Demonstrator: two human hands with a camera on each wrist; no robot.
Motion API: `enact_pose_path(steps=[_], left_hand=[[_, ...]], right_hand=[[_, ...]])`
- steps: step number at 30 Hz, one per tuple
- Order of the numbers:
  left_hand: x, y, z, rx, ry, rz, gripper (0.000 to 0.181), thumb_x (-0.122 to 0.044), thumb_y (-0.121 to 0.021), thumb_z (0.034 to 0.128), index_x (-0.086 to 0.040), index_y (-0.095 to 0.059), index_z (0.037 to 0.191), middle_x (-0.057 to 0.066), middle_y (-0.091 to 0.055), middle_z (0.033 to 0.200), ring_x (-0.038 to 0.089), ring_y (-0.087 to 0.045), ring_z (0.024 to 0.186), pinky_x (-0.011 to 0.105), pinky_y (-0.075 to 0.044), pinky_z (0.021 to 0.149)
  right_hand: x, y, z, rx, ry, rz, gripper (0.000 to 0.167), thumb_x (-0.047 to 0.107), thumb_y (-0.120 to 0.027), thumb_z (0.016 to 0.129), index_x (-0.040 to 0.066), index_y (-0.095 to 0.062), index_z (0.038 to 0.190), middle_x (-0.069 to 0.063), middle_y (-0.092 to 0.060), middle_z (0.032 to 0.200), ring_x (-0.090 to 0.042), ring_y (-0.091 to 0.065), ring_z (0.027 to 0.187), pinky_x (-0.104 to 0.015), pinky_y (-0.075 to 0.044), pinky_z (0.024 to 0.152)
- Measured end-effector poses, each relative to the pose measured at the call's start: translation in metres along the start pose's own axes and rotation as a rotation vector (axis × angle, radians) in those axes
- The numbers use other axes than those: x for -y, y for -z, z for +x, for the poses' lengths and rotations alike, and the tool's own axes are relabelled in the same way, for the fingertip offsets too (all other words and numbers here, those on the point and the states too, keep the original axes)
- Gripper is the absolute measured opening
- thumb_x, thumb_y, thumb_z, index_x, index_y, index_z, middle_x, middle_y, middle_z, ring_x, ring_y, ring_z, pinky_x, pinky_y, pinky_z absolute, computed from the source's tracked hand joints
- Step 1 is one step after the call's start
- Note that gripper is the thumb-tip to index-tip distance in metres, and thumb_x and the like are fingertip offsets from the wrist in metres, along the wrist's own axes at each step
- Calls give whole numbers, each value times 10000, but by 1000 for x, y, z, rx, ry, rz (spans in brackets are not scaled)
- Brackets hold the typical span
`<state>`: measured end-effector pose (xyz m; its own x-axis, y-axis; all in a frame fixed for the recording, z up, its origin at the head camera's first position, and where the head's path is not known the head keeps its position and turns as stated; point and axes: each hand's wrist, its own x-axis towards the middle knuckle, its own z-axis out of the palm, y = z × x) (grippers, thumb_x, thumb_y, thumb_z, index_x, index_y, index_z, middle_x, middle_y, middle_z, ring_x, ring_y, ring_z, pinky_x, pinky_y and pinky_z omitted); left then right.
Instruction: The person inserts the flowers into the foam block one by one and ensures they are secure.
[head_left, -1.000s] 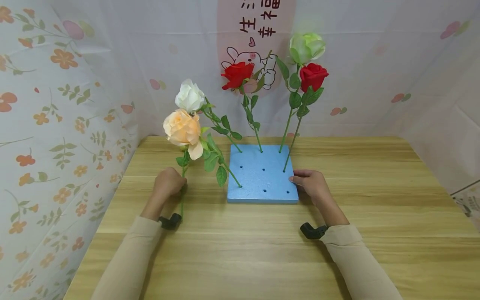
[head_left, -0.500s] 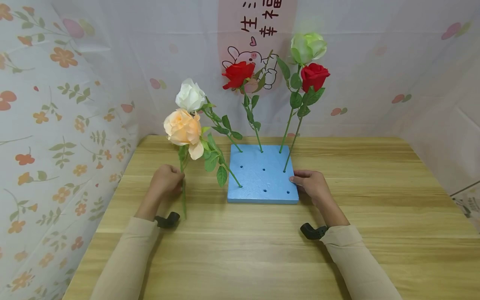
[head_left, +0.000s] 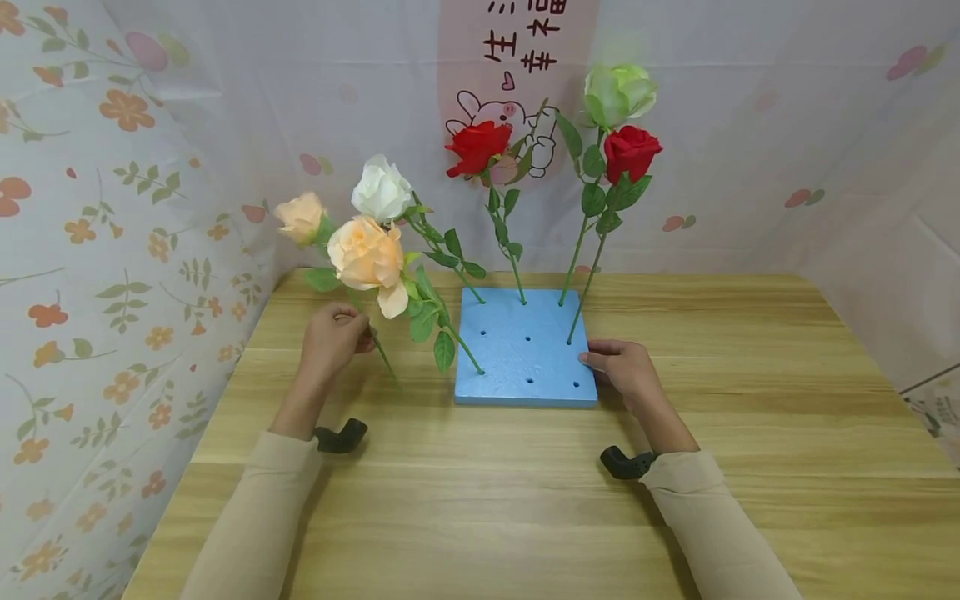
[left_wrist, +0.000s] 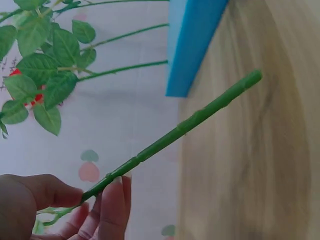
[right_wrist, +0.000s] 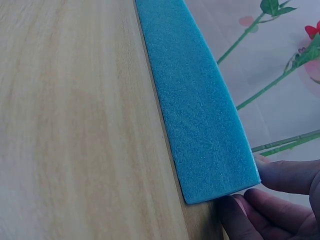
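Note:
My left hand (head_left: 333, 340) pinches the green stem (left_wrist: 165, 142) of a peach rose (head_left: 300, 218) between thumb and fingers, left of the blue foam board (head_left: 506, 358). The rose leans left with its bloom up; the bare stem end (left_wrist: 254, 76) points right, toward the board and apart from it. My right hand (head_left: 622, 367) grips the board's right edge, thumb on top and fingers against the side. Standing in the board are another peach rose (head_left: 366, 254), a white rose (head_left: 381, 190), two red roses (head_left: 480, 148) (head_left: 632, 154) and a light green rose (head_left: 618, 94).
Several small holes (head_left: 528, 339) in the board's top hold no stem. The board lies on a wooden table (head_left: 480, 500). A patterned cloth (head_left: 750, 150) hangs behind, and a floral one (head_left: 127, 292) at the left.
The held rose has tilted left, so its bloom now shows beside the other peach rose, and its stem end has swung right and up. My right hand and the board have stayed put.

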<state>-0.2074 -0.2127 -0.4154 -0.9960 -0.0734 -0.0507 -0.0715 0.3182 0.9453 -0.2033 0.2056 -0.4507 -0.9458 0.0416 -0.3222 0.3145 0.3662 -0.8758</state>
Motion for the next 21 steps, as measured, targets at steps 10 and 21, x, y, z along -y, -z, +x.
enact_pose_path(steps=[10, 21], left_hand=[[-22, -20, 2, -97, -151, -144, 241, -123, -553, 964, 51, -541, 1131, 21, -686, 780, 137, -686, 697, 312, -600, 717], [-40, -46, 8, -300, -536, 86, 183, -60, -572, 957, 46, -599, 1104, 93, -594, 740, 105, -520, 644, 227, -458, 610]], right_hand=[[-2, 0, 1, -5, 4, 15, 478, 207, -647, 942, 1, -540, 1360, -181, -534, 1380, -256, -571, 1198, -366, -497, 996], [0, -1, 2, -5, 7, 21, 476, 203, -643, 945, 7, -537, 1366, -173, -530, 1388, -245, -579, 1190, -350, -500, 990]])
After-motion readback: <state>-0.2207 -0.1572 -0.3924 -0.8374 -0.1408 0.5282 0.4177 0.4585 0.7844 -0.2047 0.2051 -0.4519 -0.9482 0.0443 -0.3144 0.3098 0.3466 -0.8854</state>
